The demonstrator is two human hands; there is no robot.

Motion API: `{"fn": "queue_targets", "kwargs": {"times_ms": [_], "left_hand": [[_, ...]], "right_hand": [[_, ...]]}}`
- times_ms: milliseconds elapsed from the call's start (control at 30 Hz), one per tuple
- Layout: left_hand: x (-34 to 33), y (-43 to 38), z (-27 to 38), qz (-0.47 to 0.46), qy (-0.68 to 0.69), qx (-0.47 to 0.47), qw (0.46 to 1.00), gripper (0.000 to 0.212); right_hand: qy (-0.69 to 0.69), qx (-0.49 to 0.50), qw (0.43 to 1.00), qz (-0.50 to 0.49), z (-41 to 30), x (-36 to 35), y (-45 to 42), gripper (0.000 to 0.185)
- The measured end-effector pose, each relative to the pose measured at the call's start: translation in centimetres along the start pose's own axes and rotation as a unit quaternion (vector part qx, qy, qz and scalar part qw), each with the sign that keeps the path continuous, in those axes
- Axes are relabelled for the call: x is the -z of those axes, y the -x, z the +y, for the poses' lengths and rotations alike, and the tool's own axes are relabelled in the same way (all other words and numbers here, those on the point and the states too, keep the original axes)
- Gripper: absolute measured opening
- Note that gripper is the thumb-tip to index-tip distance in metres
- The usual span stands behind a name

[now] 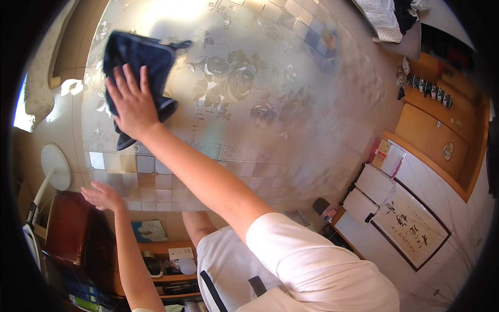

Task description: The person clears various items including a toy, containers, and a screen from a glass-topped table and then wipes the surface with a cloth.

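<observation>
A dark blue cloth [136, 48] lies rumpled on a table [319, 117] topped with a translucent, flower-patterned cover. My right hand [134, 101] presses flat on that cloth with its fingers spread, holding it against the tabletop near the far left edge. One corner of the cloth sticks out to the right, and its lower edge is folded. My left hand [102, 196] hangs in the air beside the table's left near corner, fingers apart and holding nothing. Below it stands a dark red, glossy box-like piece [68, 230], whose exact kind I cannot tell.
A white lamp with a round head [56, 167] stands at the left. Below are wooden shelves [183, 247] with small items. On the right are a wooden cabinet [432, 124], a framed calligraphy piece [413, 230] and white boxes [374, 183]. Clothes [384, 19] lie at the upper right.
</observation>
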State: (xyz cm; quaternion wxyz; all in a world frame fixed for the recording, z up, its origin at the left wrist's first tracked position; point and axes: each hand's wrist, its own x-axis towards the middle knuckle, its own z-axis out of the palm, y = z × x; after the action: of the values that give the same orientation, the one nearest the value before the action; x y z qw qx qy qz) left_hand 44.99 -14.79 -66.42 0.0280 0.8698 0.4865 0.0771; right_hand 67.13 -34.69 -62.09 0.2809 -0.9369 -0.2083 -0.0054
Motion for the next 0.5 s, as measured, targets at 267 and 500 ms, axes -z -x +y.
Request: {"fn": "queue_targets", "kwargs": {"times_ms": [267,500], "left_hand": [[-2.1,1.5,-4.5,-0.001,0.012,0.097,0.995,0.049],[-1.0,2.7,-1.2,0.056,0.021,0.1,0.993,0.046]], "right_hand": [[0.181,-0.103,0.977,-0.034,16.9,11.9,15.9,0.079],[0.238,-0.568,0.77,0.163,26.9,18.6,28.6,0.07]]}}
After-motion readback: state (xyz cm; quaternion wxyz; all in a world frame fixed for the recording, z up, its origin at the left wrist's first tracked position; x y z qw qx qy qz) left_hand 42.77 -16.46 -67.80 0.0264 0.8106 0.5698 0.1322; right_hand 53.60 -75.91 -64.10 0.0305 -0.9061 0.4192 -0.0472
